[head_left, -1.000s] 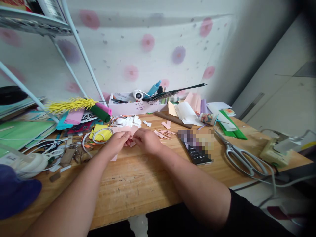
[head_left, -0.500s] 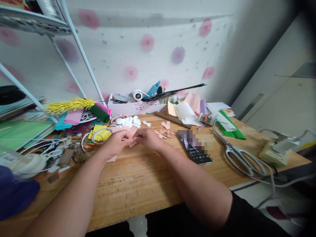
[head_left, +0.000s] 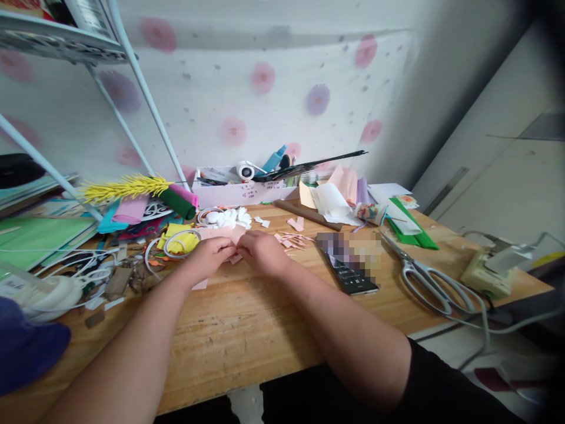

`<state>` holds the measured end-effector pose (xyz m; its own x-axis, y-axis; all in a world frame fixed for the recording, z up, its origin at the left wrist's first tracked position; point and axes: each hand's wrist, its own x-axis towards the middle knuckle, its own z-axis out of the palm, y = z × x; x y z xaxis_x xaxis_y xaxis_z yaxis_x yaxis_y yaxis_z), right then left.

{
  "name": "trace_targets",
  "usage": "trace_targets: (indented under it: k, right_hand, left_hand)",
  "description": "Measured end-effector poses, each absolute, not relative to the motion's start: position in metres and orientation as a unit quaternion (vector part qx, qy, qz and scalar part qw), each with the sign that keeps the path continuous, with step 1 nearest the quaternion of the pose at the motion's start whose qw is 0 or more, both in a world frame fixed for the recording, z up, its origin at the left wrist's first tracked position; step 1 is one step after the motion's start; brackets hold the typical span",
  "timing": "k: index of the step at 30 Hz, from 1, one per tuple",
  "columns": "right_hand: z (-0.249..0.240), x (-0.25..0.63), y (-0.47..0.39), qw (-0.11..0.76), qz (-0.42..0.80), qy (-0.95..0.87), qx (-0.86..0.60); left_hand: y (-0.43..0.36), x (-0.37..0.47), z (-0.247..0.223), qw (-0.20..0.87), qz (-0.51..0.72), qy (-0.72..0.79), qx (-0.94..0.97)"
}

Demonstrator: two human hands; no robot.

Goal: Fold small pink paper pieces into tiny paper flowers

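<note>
My left hand (head_left: 212,256) and my right hand (head_left: 261,252) meet fingertip to fingertip above the wooden table, both pinched on a small pink paper piece (head_left: 236,259) that is mostly hidden by the fingers. Just behind them lies a larger sheet of pink paper (head_left: 223,233). A pile of white paper pieces (head_left: 229,218) sits beyond that sheet. To the right of my right hand are thin rolled pink strips (head_left: 293,240), with a few flat pink pieces (head_left: 295,224) behind them.
A phone (head_left: 348,268) and large scissors (head_left: 432,280) lie at the right. A brown roll (head_left: 309,215) and a pale box (head_left: 260,193) are at the back. Cables (head_left: 83,265), yellow paper (head_left: 179,238) and a shelf rack (head_left: 150,94) stand at the left.
The fingers of my right hand have curled further over the pink piece, and less of it shows. Both hands have drawn slightly closer together.
</note>
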<state>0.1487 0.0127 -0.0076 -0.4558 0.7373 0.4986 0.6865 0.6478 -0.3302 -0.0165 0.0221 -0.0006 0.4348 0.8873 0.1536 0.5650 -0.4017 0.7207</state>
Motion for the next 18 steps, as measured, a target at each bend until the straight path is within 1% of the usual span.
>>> trace_targets:
  k: [2,5,8,10,13,18]
  right_hand:
    - [-0.0079,0.1492,0.0139,0.319,0.079,-0.848,-0.415]
    - [-0.0095,0.1499,0.0176,0.334,0.183,-0.821,-0.426]
    - [-0.0121,0.1494,0.0216,0.33,0.27,-0.78,-0.459]
    - [-0.0136,0.1489,0.0228,0.329,0.295,-0.763,-0.472]
    - [-0.0136,0.1491,0.0216,0.336,0.268,-0.769,-0.473]
    - [-0.0088,0.1491,0.0149,0.345,0.129,-0.826,-0.427]
  left_hand:
    - [0.0235,-0.0173,-0.0009,0.288,0.265,0.462,0.795]
    - [0.0244,-0.0174,-0.001,0.255,0.274,0.462,0.804]
    - [0.0244,-0.0167,-0.0009,0.192,0.279,0.434,0.835]
    - [0.0247,-0.0163,-0.0013,0.145,0.283,0.416,0.852]
    - [0.0258,-0.0163,-0.0025,0.118,0.291,0.407,0.858]
    - [0.0272,-0.0193,-0.0007,0.131,0.293,0.39,0.863]
